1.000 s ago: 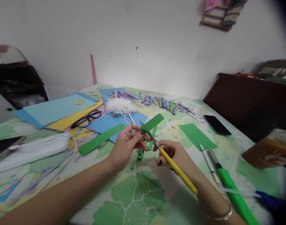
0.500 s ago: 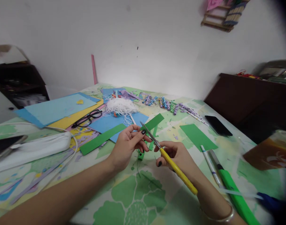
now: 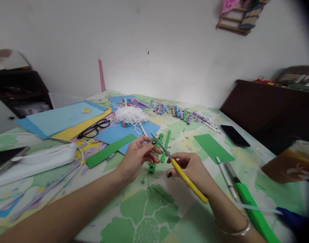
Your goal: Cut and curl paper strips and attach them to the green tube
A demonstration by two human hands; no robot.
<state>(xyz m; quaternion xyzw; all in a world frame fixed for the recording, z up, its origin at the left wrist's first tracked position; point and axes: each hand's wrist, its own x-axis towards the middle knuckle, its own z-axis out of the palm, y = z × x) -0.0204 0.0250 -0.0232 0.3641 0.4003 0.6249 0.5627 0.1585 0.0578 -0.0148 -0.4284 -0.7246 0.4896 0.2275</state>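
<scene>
My right hand (image 3: 190, 168) is closed on a pair of scissors (image 3: 186, 180) with long yellow handles. The blades point up and left, lying across the fingertips of my left hand (image 3: 138, 153). Those fingers are pinched together; a bit of green paper (image 3: 153, 139) shows at their tips by the blades, the rest hidden. Under and just beyond the fingers, a rolled green paper tube (image 3: 151, 167) with dark holes rests on the tablecloth. Beside it lies a narrow green strip (image 3: 167, 141).
A wider green strip (image 3: 111, 150) and black glasses (image 3: 93, 129) lie left, near white string (image 3: 131, 115). To the right are a green rectangle (image 3: 212, 146), a marker (image 3: 226, 175), a green-handled cutter (image 3: 253, 209), a phone (image 3: 234, 135) and a drink cup (image 3: 291, 163).
The green paper that stuck out beyond the scissor blades no longer shows there, uncovering the tube and strip behind. The scissors and my right hand have shifted slightly left.
</scene>
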